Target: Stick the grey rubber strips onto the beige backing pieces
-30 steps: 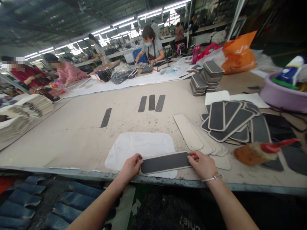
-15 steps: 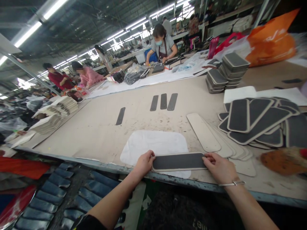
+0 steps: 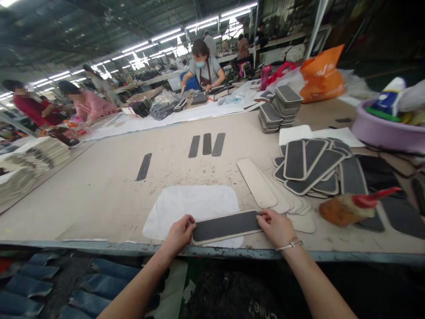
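A long panel (image 3: 227, 227), dark grey with a pale border and rounded corners, lies between my hands at the table's front edge. My left hand (image 3: 181, 232) pinches its left end, while my right hand (image 3: 275, 226) is closed on the right end. Beneath the panel, partly covered, is a white sheet (image 3: 192, 201). Just beyond my right hand, several cream panels (image 3: 257, 184) are fanned out. Further right lies a loose heap of dark panels with pale borders (image 3: 312, 170).
A brown bottle with a red nozzle (image 3: 347, 209) lies right of the cream panels. Behind stand stacked panels (image 3: 287, 104) and a purple basin (image 3: 381, 128). Several dark strips (image 3: 206, 144) lie mid-table. Across it, a person in a mask (image 3: 204, 68) works. Blue pieces (image 3: 106, 270) sit below, left.
My view has swung right, bringing the purple basin into sight. The panel's right end is tilted up slightly more; both hands keep hold of its ends.
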The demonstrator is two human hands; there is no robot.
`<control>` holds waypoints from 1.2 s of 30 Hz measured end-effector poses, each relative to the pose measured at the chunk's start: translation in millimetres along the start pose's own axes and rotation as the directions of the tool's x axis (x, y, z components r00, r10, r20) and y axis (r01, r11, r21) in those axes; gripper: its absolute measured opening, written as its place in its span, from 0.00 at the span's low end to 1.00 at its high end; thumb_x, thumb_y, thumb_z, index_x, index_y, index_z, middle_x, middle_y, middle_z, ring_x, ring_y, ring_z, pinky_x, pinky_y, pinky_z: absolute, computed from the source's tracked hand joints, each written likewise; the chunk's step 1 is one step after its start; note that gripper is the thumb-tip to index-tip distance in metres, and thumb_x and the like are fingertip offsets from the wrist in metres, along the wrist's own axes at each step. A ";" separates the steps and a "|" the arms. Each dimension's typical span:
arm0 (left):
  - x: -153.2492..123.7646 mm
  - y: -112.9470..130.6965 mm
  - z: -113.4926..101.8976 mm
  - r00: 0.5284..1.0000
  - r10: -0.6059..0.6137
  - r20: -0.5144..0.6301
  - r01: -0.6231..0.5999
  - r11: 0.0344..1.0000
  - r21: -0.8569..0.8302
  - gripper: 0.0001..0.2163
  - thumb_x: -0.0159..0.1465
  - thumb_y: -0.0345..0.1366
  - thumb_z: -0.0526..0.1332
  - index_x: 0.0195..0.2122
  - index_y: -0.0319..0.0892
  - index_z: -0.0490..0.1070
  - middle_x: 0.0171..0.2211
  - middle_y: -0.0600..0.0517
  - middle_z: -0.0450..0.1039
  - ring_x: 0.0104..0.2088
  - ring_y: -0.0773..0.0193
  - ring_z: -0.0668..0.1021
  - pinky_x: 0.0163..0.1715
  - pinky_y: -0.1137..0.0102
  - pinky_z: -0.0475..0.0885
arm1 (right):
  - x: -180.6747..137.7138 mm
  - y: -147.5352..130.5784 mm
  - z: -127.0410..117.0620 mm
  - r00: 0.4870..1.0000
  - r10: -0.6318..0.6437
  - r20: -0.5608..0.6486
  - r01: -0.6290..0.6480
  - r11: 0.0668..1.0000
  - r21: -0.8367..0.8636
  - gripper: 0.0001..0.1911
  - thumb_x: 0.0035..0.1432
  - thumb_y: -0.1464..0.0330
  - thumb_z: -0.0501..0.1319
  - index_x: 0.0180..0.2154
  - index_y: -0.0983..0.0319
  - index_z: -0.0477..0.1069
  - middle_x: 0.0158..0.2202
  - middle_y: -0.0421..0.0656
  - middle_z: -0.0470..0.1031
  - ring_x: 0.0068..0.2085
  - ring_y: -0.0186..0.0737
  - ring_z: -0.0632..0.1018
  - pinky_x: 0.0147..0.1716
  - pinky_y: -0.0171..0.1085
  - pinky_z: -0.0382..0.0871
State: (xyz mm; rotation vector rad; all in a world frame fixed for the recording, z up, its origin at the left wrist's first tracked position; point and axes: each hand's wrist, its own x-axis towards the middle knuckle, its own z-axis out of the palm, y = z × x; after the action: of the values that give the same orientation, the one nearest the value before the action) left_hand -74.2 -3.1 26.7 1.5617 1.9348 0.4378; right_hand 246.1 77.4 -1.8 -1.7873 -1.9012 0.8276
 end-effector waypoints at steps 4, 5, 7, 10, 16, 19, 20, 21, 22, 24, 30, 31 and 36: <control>1.7 -2.3 0.6 1.000 0.000 0.013 0.000 1.000 -0.004 0.04 0.62 0.38 0.52 0.35 0.44 0.60 0.20 0.60 0.64 0.21 0.69 0.72 0.23 0.77 0.62 | -0.1 -0.8 -0.3 1.000 0.012 -0.009 -0.012 1.000 -0.020 0.09 0.52 0.63 0.56 0.34 0.58 0.72 0.28 0.35 0.75 0.31 0.35 0.75 0.31 0.33 0.64; 1.9 -2.5 0.8 1.000 -0.001 0.014 0.001 1.000 -0.005 0.04 0.61 0.37 0.52 0.35 0.44 0.60 0.20 0.60 0.64 0.20 0.69 0.72 0.23 0.77 0.62 | -0.1 -0.7 -0.4 1.000 0.015 -0.009 -0.015 1.000 -0.022 0.09 0.52 0.64 0.56 0.34 0.58 0.72 0.28 0.36 0.75 0.31 0.35 0.75 0.31 0.33 0.64; 2.4 -3.0 1.3 1.000 -0.002 0.013 0.003 1.000 -0.015 0.04 0.61 0.37 0.52 0.35 0.44 0.61 0.20 0.60 0.65 0.20 0.70 0.72 0.22 0.77 0.62 | -0.2 -0.9 -0.7 1.000 0.018 -0.007 -0.018 1.000 -0.025 0.08 0.52 0.64 0.57 0.34 0.58 0.72 0.27 0.36 0.75 0.31 0.35 0.75 0.31 0.33 0.63; 2.7 -4.3 1.8 1.000 -0.013 0.021 0.014 0.999 -0.048 0.05 0.61 0.38 0.52 0.35 0.44 0.61 0.21 0.60 0.64 0.18 0.71 0.71 0.22 0.77 0.63 | 0.0 -2.3 -1.1 1.000 0.017 -0.004 -0.017 0.999 -0.032 0.08 0.53 0.65 0.57 0.34 0.58 0.72 0.27 0.35 0.74 0.30 0.34 0.75 0.31 0.33 0.63; 1.3 -6.3 1.9 1.000 0.001 0.031 0.002 0.995 -0.099 0.05 0.61 0.39 0.52 0.36 0.44 0.61 0.21 0.61 0.64 0.18 0.71 0.71 0.22 0.77 0.63 | 0.4 -5.7 -1.6 1.000 0.007 -0.002 -0.007 0.998 -0.059 0.08 0.53 0.65 0.56 0.34 0.58 0.72 0.27 0.36 0.75 0.31 0.35 0.74 0.31 0.34 0.62; 0.5 -5.1 1.2 1.000 0.004 0.024 -0.002 0.997 -0.077 0.06 0.61 0.39 0.52 0.36 0.43 0.61 0.21 0.60 0.64 0.19 0.70 0.72 0.22 0.77 0.63 | -0.1 -6.1 -2.4 1.000 0.003 0.000 -0.003 0.998 -0.069 0.09 0.54 0.64 0.56 0.34 0.59 0.72 0.28 0.37 0.75 0.31 0.36 0.75 0.31 0.34 0.63; 0.4 -4.5 0.9 1.000 0.005 0.023 -0.003 0.998 -0.064 0.06 0.61 0.39 0.52 0.36 0.43 0.61 0.21 0.60 0.65 0.20 0.70 0.72 0.23 0.77 0.63 | -0.3 -5.9 -2.6 1.000 0.002 0.001 -0.002 0.997 -0.072 0.09 0.54 0.64 0.56 0.35 0.59 0.72 0.28 0.37 0.75 0.31 0.36 0.75 0.31 0.34 0.63; 0.3 -3.9 0.5 1.000 0.006 0.024 -0.004 0.999 -0.053 0.06 0.61 0.38 0.52 0.36 0.43 0.61 0.21 0.59 0.65 0.20 0.70 0.72 0.23 0.77 0.63 | -0.4 -5.6 -2.9 1.000 0.001 0.001 -0.001 0.997 -0.075 0.09 0.54 0.64 0.56 0.35 0.59 0.72 0.28 0.38 0.75 0.31 0.36 0.75 0.31 0.34 0.63; 0.3 -3.3 0.1 1.000 0.006 0.026 -0.005 0.999 -0.043 0.06 0.61 0.38 0.52 0.36 0.43 0.61 0.21 0.59 0.65 0.21 0.69 0.72 0.23 0.77 0.63 | -0.3 -5.2 -3.0 1.000 -0.001 0.001 0.001 0.997 -0.079 0.09 0.54 0.64 0.56 0.35 0.59 0.72 0.29 0.38 0.75 0.31 0.36 0.75 0.31 0.34 0.63; 0.5 -2.6 -0.4 1.000 0.006 0.029 -0.005 0.999 -0.035 0.05 0.61 0.38 0.52 0.36 0.43 0.61 0.21 0.59 0.65 0.21 0.69 0.72 0.23 0.77 0.63 | -0.1 -4.8 -2.8 1.000 -0.006 -0.001 0.006 0.996 -0.088 0.09 0.54 0.63 0.56 0.35 0.59 0.72 0.29 0.38 0.75 0.31 0.37 0.75 0.31 0.35 0.63; 1.0 -3.1 -0.1 0.999 0.004 0.038 -0.001 0.997 -0.071 0.05 0.61 0.37 0.52 0.35 0.43 0.61 0.21 0.60 0.64 0.19 0.70 0.71 0.23 0.77 0.63 | -5.5 -10.5 2.3 0.999 -0.032 -0.043 0.026 0.989 -0.148 0.08 0.55 0.66 0.55 0.35 0.60 0.70 0.29 0.40 0.73 0.32 0.39 0.74 0.31 0.36 0.64; 1.0 -3.4 0.0 0.999 0.004 0.038 -0.001 0.998 -0.069 0.05 0.61 0.37 0.52 0.35 0.43 0.60 0.21 0.60 0.64 0.19 0.70 0.71 0.22 0.77 0.63 | -8.0 -12.0 3.6 0.997 -0.047 -0.063 0.036 0.985 -0.171 0.09 0.56 0.66 0.54 0.37 0.61 0.70 0.32 0.42 0.73 0.33 0.40 0.73 0.32 0.36 0.65; 1.0 -5.3 0.7 1.000 0.024 0.008 -0.024 0.999 -0.037 0.05 0.61 0.37 0.52 0.37 0.43 0.60 0.22 0.60 0.64 0.20 0.70 0.71 0.22 0.77 0.63 | -21.0 -20.3 7.6 0.925 -0.278 -0.261 0.175 0.918 -0.356 0.18 0.60 0.69 0.49 0.49 0.69 0.65 0.42 0.54 0.67 0.42 0.48 0.70 0.39 0.42 0.67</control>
State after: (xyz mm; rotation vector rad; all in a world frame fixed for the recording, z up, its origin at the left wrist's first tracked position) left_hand -78.0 -3.6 22.8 1.5625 1.8931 0.4737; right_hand 228.0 55.4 8.2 -1.7014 -2.0668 0.1412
